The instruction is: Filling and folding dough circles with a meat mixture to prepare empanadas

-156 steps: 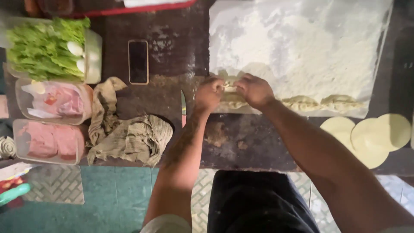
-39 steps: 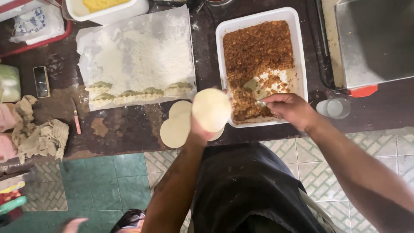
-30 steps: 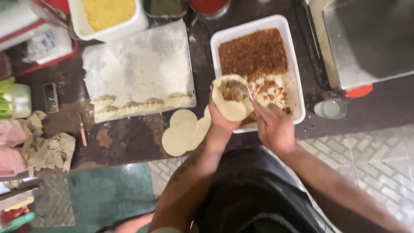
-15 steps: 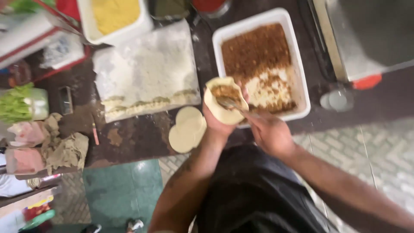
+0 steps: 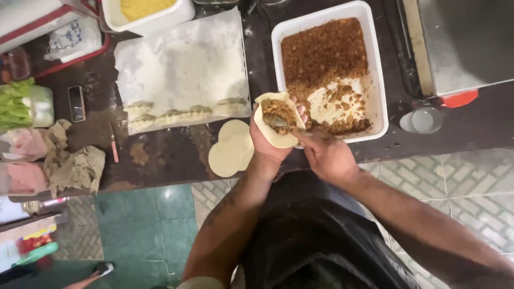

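Left hand (image 5: 267, 147) cups a pale round dough wrapper (image 5: 276, 126) beside the white rectangular filling tray (image 5: 381, 80), its fingers curled to contain brown mince while the right hand (image 5: 326, 155) pinches a metal spoon (image 5: 278, 122).

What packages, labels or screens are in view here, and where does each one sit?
Phone: dark, flat rectangle, screen off, lying left of the floured sheet.
White printed bag: crumpled, blue markings, top left on a red-rimmed tray.
Bright wrappers: red, yellow and green, at the lower left edge; blurred.
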